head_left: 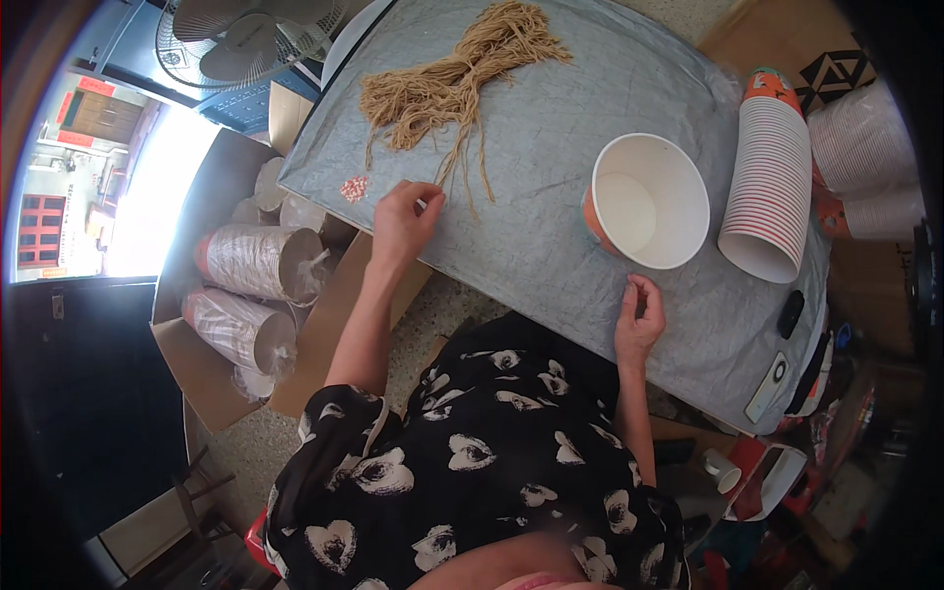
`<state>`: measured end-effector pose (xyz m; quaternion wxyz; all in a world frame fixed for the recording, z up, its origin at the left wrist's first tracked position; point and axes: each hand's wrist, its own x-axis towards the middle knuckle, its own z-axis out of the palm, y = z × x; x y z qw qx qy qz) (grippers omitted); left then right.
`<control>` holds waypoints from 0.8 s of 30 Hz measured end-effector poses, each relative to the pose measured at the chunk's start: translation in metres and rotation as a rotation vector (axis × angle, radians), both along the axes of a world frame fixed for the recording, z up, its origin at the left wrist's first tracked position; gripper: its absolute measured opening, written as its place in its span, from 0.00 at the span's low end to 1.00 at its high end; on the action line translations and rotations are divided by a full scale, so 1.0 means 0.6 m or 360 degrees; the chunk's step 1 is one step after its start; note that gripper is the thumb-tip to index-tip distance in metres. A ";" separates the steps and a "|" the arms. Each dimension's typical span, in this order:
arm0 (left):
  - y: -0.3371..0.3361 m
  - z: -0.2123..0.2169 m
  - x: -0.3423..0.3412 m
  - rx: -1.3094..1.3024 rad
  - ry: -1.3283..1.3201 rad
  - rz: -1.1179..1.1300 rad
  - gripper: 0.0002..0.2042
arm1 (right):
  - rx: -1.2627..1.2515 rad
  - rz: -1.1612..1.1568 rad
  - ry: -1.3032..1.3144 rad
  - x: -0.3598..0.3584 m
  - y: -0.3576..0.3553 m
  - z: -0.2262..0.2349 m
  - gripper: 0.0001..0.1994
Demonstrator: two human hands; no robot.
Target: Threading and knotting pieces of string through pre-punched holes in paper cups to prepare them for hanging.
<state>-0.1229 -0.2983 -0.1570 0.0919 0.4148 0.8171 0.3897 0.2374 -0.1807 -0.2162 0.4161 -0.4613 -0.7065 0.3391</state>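
Right, my left hand (401, 224) is over the near edge of the table, thumb and forefinger curled toward each other beside the loose ends of a bundle of tan strands (421, 90); whether they close on a strand, I cannot tell. Over on the other side, my right hand (640, 326) is palm-in with the fingers loosely bent, thumb and fingertips apart, just below the large paper tub (649, 202). That tub stands mouth up on the grey table cover (531, 251), white within and orange outside. The strands lie heaped toward the far side, a few tails trailing my way.

Just beyond my left hand sits a small scatter of red-and-white bits (354, 188). Past the tub, a long stack of nested tubs (767, 187) lies on its side, with a small black object (790, 315) and a pale flat device (767, 386) nearer me. Off to my left, an open cardboard box (221, 398) holds plastic-wrapped stacks (258, 264), and a fan (246, 44) shows beyond it.
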 end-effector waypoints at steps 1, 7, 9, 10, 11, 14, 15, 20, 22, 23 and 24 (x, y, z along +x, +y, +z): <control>0.005 -0.005 0.005 -0.0001 -0.0002 -0.0003 0.06 | -0.0001 -0.0003 -0.0002 -0.002 -0.001 0.003 0.08; 0.021 -0.045 0.013 -0.0168 0.0105 0.0101 0.07 | 0.0034 0.0019 -0.0049 -0.002 0.000 0.008 0.07; 0.018 -0.047 0.014 -0.0119 0.0130 0.0078 0.06 | 0.0122 0.0042 -0.0071 -0.004 0.001 0.012 0.07; 0.014 -0.045 0.023 -0.0115 0.0132 0.0064 0.06 | 0.0124 0.0028 -0.0070 -0.005 -0.002 0.015 0.07; 0.003 -0.042 0.036 -0.0100 0.0130 0.0017 0.05 | 0.0125 0.0064 -0.0080 -0.008 -0.007 0.018 0.07; -0.025 -0.021 0.091 -0.0063 0.0194 -0.0130 0.04 | 0.0081 0.0280 0.0046 -0.036 -0.027 0.057 0.08; -0.032 -0.003 0.116 -0.0167 -0.0030 -0.0217 0.03 | 0.0127 0.0381 0.0102 -0.049 -0.034 0.073 0.08; -0.045 0.081 0.224 -0.0446 -0.0795 -0.1006 0.03 | -0.0168 0.1064 0.0310 -0.105 -0.055 0.157 0.13; -0.036 0.096 0.236 -0.0342 -0.0818 -0.1207 0.02 | -0.0317 0.1199 0.0129 -0.095 -0.042 0.168 0.12; -0.026 0.111 0.238 -0.0384 -0.0952 -0.1151 0.02 | -0.0560 0.1218 0.0069 -0.084 -0.035 0.162 0.13; -0.012 0.123 0.237 -0.0426 -0.1085 -0.1096 0.02 | -0.0802 0.1229 0.0010 -0.074 -0.028 0.157 0.14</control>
